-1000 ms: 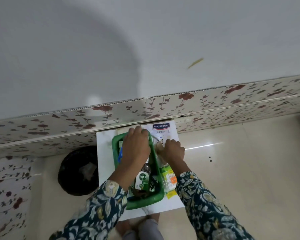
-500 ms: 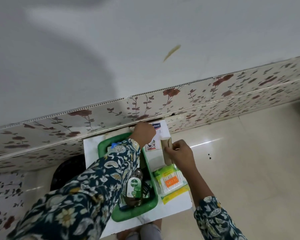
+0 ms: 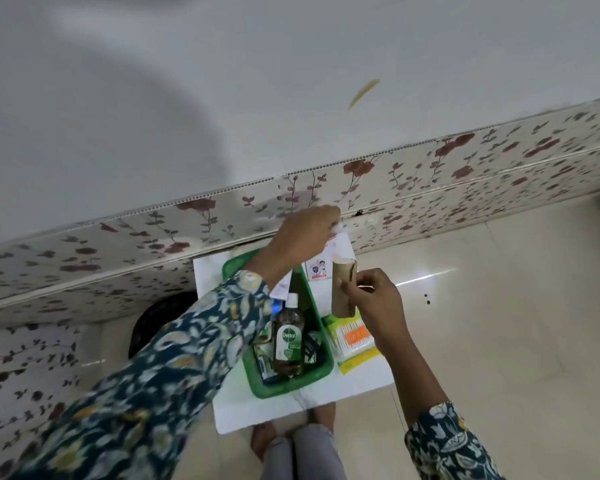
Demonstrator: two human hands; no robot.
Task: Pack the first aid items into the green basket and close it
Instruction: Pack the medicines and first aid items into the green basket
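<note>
Green basket (image 3: pixel 321 375) sits open on a small white table (image 3: pixel 257 410), toward its left half, long axis running from near edge to far edge. Inside: a Dettol bottle (image 3: pixel 288 337) lying along the basket, white cap toward the far end, brown liquid, green label up. Packed around it at the near end are some small packets and tubes (image 3: pixel 262 355), too cluttered to identify. A white leaflet or sachet (image 3: pixel 280 289) lies just beyond the bottle cap, partly under the left sleeve. Far end of the basket is hidden by the left arm.

Outside the basket, on the table's right half: a pack of cotton swabs (image 3: pixel 352 336) with an orange label, just beside the basket's right wall near the near-right corner; a yellow-green packet (image 3: pixel 357 362) under its near edge. At the far-right corner, a white plaster box (image 3: pixel 321 270) with a printed picture on it.

Left hand (image 3: pixel 302 240) is raised over the far edge of the table, fingers pinched on something small and white at the box's far end; blurred, so I cannot tell exactly what it grips.

Right hand (image 3: pixel 371 292) is closed around a tan bandage roll (image 3: pixel 343 289), held upright above the table's right side, just right of the basket and not in it.
</note>
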